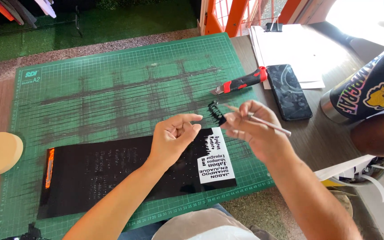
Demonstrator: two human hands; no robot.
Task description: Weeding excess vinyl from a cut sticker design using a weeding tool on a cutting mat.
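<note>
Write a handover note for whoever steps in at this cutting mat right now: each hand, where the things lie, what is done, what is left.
Right hand: holds a thin metal weeding tool; a curled black vinyl scrap hangs at its tip.
Left hand: empty, fingers curled, hovering above the black vinyl sheet.
Sheet lies on the green cutting mat. Red utility knife rests at the mat's right edge, beside a phone.
Done: lettering weeded on the sheet's right end, white backing exposed.
Left: the rest of the sheet is unweeded.
</note>
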